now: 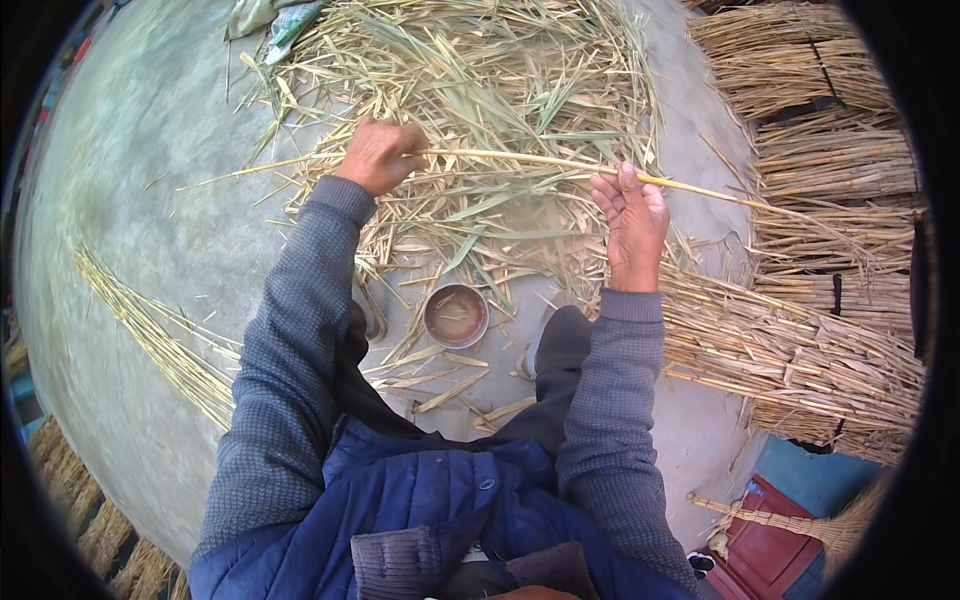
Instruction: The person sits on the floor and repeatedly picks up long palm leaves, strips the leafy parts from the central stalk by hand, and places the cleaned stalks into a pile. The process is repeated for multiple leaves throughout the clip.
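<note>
A long, thin yellow reed stalk (510,155) stretches across the front of me, held in both hands. My left hand (382,157) is closed around it, and its thinner end sticks out to the left. Farther right, my right hand (634,225) pinches the stalk between thumb and fingers, palm turned up. The stalk's right end runs on toward the bundles. Below and beyond both hands spreads a pile of dry leaves and husks (500,95), straw-coloured and green. A small round metal bowl (486,318) stands on the floor between my feet.
Tied bundles of stalks (830,165) are stacked at the right, with a looser heap of stalks (790,345) nearer me. Slender pale stalks (155,335) lie at the left on the concrete floor (150,180). A broom (760,517) rests over a maroon panel (775,550) at lower right.
</note>
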{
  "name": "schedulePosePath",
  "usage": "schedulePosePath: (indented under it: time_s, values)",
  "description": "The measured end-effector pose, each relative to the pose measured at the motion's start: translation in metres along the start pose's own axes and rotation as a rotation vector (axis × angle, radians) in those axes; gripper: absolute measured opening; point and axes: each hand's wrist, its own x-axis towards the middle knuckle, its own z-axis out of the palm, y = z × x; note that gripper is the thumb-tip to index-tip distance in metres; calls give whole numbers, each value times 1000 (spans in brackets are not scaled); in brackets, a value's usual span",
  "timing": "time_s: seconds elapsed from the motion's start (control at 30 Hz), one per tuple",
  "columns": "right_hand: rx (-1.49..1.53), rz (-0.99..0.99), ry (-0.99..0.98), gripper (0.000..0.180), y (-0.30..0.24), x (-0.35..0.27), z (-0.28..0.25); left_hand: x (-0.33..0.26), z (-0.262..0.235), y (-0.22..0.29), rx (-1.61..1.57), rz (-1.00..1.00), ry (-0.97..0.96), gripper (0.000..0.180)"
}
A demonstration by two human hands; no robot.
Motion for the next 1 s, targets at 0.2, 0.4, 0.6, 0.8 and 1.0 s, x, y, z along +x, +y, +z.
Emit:
schedulePosePath:
  time_s: [0.2, 0.4, 0.6, 0.8, 1.0]
  values:
    - [-131, -137, -68, 38, 13, -20, 36, 23, 40, 55, -518, 94, 161, 19]
    - [-213, -167, -28, 36, 8, -21, 40, 20, 46, 61, -864, -194, 42, 18]
    - [-216, -161, 7, 39, 10, -20, 39, 21, 49, 54, -861, -180, 8, 20]
    - [-213, -158, 68, 43, 2, -16, 27, 13, 40, 46, -847, -272, -115, 19]
    - [-234, -116, 97, 42, 2, -10, 15, 22, 16, 21, -1240, -398, 245, 16]
